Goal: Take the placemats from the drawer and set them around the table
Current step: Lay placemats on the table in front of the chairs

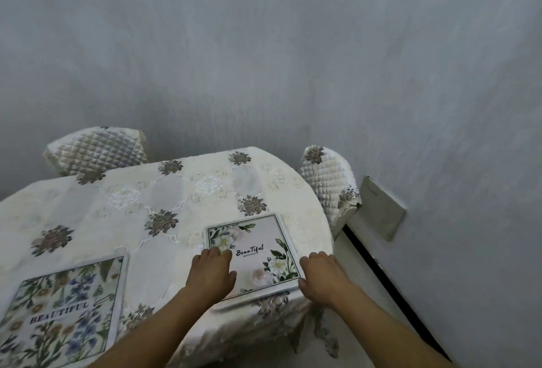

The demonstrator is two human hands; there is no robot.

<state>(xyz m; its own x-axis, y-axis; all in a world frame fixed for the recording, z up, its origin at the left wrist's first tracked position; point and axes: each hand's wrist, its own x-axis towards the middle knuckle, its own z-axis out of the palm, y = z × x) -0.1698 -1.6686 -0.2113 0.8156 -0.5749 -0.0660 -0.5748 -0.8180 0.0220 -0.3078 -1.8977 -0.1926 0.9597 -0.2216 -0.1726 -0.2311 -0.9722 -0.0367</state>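
- At the near right corner of the table (205,191), seen from the head camera, a square white-flowered placemat (258,253) lies flat on the cream embroidered tablecloth (140,200). It carries the word "Beautiful" in dark script, and its near edge sits right at the table's edge.
- The left hand (211,274) rests palm down on the left part of this placemat. Its fingers are laid out over the mat's left border and the thumb lies on the printed face. It presses on the mat and grasps nothing.
- The right hand (319,274) sits at the mat's right edge, knuckles up, with bent fingers on the cloth just beside the border. The thumb touches the mat's near right corner. I cannot tell whether it pinches the edge or only rests against it.
- A second placemat (67,312), printed with blue and orange flowers and the word "BEAUTIFUL" in capitals, lies flat at the near left of the table, well apart from the first. Neither hand touches it, and the frame cuts off its lower part.
- One chair with a quilted cover (96,150) stands behind the table's far left side.
- Another quilted chair (325,180) stands at the right end, near the grey wall (264,45).
- A pale rectangular panel (381,209) is fixed low on the wall beside the right chair.
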